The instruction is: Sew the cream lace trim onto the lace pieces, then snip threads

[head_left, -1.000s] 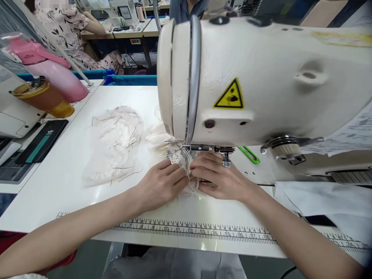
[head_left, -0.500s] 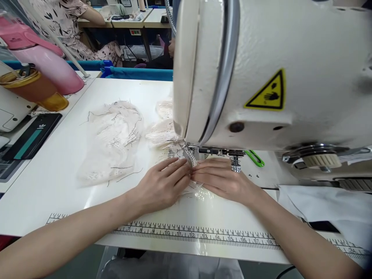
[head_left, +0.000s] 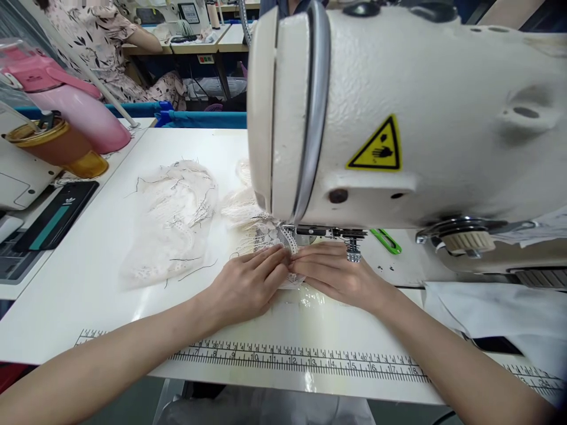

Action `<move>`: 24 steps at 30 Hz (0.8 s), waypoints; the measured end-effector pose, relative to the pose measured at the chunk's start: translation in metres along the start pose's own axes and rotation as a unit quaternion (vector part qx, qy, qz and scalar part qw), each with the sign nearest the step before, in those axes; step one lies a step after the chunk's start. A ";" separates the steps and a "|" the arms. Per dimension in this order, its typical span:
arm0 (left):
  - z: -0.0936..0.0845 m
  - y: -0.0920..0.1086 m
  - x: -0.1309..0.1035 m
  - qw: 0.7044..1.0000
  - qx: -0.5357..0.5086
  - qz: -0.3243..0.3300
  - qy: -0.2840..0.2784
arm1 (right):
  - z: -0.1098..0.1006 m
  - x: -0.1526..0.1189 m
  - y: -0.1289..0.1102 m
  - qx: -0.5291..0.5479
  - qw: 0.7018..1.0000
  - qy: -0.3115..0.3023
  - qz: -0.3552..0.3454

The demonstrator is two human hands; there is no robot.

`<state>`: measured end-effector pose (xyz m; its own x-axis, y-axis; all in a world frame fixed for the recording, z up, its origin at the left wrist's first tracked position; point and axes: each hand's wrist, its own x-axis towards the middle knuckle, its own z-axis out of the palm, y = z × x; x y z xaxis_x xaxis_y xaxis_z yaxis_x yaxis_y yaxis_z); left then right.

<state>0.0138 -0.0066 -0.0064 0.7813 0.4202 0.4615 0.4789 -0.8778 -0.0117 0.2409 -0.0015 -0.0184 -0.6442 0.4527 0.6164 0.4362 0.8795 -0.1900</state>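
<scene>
White lace fabric (head_left: 266,234) lies under the presser foot of the sewing machine (head_left: 287,147), its far part bunched behind the needle area. My left hand (head_left: 250,280) presses on the lace's near edge, fingers bent and together. Opposite it, my right hand (head_left: 341,273) pinches the same edge, its fingers straight and close together beside the foot. The fingertips of both hands nearly meet just in front of the foot. The needle tip and the lace beneath my fingers are hidden.
On the left lies a pile of lace pieces (head_left: 172,221) with loose dark threads. Green thread snips (head_left: 386,241) rest behind my right hand. A phone (head_left: 57,217), a brown cup (head_left: 62,147) and a pink bottle (head_left: 80,112) stand far left. White cloth (head_left: 478,313) lies right. A person (head_left: 101,47) sits beyond.
My view has shifted slightly, so the machine head sits further left and more of its top shows. Less lace shows below my fingers now. Both hands stay almost in place.
</scene>
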 end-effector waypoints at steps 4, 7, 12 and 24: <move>0.002 0.001 0.001 1.000 0.000 0.003 0.004 | 0.000 -0.002 0.003 -0.019 0.999 -0.021 0.021; 0.003 0.002 0.003 1.000 -0.002 0.005 -0.001 | -0.002 0.001 0.005 -0.010 0.999 -0.036 0.037; 0.005 0.001 0.005 1.000 -0.004 0.004 0.010 | -0.007 0.004 0.002 -0.092 0.994 -0.030 0.047; 0.005 -0.002 0.001 1.000 0.002 -0.006 0.003 | -0.002 0.009 0.000 -0.021 0.999 -0.023 0.011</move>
<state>0.0154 -0.0028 -0.0108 0.7737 0.4290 0.4662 0.4893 -0.8721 -0.0094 0.2366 0.0024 -0.0118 -0.6614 0.4788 0.5773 0.4764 0.8627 -0.1697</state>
